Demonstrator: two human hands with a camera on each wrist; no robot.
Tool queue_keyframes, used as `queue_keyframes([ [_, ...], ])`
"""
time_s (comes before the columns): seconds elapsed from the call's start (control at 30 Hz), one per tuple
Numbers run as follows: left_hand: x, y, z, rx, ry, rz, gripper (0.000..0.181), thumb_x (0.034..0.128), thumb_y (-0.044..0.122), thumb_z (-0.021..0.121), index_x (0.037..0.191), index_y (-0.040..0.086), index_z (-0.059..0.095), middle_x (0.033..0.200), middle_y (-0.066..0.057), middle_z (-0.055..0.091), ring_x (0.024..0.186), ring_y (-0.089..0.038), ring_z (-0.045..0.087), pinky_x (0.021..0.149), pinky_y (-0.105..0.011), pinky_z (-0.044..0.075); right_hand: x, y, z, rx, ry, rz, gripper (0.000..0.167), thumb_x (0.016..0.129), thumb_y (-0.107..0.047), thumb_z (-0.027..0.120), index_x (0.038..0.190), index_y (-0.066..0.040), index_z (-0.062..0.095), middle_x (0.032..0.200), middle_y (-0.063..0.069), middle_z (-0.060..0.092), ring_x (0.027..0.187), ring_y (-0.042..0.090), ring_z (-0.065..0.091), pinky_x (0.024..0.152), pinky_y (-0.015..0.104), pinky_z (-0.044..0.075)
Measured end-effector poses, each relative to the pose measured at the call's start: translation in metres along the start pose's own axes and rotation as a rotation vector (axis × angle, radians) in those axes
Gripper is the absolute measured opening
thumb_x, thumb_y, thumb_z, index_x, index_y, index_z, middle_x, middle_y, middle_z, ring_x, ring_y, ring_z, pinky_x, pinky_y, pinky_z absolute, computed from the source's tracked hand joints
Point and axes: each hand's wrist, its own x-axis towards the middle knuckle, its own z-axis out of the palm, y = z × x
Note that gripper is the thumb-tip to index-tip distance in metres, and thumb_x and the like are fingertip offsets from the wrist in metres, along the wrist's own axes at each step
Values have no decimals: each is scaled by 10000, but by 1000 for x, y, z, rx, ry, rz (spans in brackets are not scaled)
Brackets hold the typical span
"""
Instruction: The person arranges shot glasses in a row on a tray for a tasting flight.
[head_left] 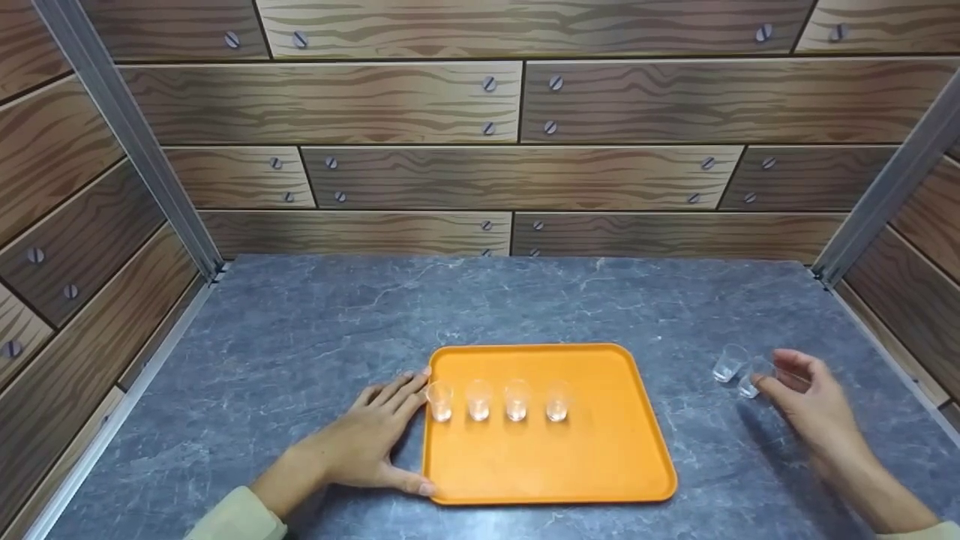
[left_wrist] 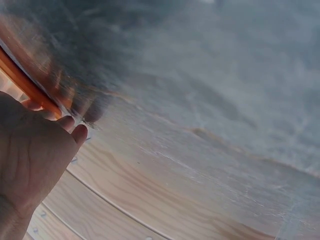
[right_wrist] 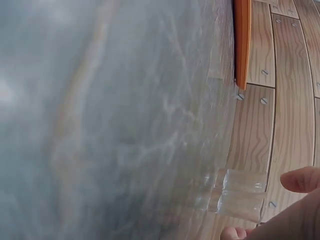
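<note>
An orange tray (head_left: 615, 457) lies on the table, and several small clear cups stand in a row across it, the leftmost cup (head_left: 441, 405) close to its left rim. My left hand (head_left: 367, 442) is spread along that rim, fingertips and thumb touching it; the left wrist view shows the fingers (left_wrist: 80, 134) beside the tray edge. Two more clear cups stand side by side right of the tray. Around the nearer cup (head_left: 748, 381) my right hand (head_left: 814, 401) reaches from the right. In the right wrist view the thumb (right_wrist: 300, 179) is apart from the cups (right_wrist: 242, 202).
The blue-grey marbled table (head_left: 337, 315) is bounded by wood-plank-patterned panels (head_left: 412, 176) behind and at both sides. Metal posts (head_left: 150, 142) stand at the back corners. Bare tabletop lies between the tray and the two cups on the right.
</note>
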Motion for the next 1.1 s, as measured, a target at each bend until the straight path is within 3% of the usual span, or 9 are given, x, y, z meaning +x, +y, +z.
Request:
queue_keyframes([
  [0.07,0,0,0,0,0,-2,1276,865,893,648,1743,66,232,1818,-137,128,1647,-407,147,1235,-705,233,2,1,-2,-8,-28,2,665,1086,-199,707,1583,91,373,1481,79,536,1107,-74,474,864,72,462],
  [0.13,0,0,0,0,2,-2,1272,865,893,648,1742,69,236,1817,-139,131,1646,-408,152,1236,-704,229,3,3,-3,6,-42,2,652,1077,-188,720,1574,92,405,1332,-100,626,1061,-122,498,863,77,471],
  [0.2,-1,0,0,3,7,0,1270,865,894,647,1739,66,243,1815,-144,137,1643,-412,159,1236,-703,230,4,4,-3,36,-37,1,564,1057,-154,743,1514,61,493,1150,-269,616,1008,-141,537,855,91,492],
  [0.27,-1,0,0,7,11,1,1272,863,896,645,1739,64,245,1814,-145,140,1643,-411,164,1238,-699,231,5,5,-3,70,-40,0,464,1041,-115,752,1439,15,553,1044,-339,608,982,-140,561,846,99,502],
  [0.4,-2,0,0,4,17,2,1275,862,895,650,1738,61,246,1813,-149,146,1641,-413,168,1233,-702,237,7,5,-2,78,-48,-6,403,1029,-87,758,1381,-20,575,1010,-320,637,962,-122,582,833,112,516],
  [0.73,0,0,1,4,34,23,1258,867,890,649,1725,50,274,1806,-175,153,1634,-431,182,1225,-710,247,9,6,-1,37,-79,5,622,1040,-108,736,1501,168,423,1011,-287,610,931,-110,586,819,149,547],
  [1.1,0,-1,1,1,18,13,1258,871,887,647,1732,56,259,1814,-154,134,1640,-418,168,1230,-709,238,10,8,-3,43,-74,24,389,1025,-91,759,1334,50,567,970,-257,656,898,-73,617,801,166,560],
])
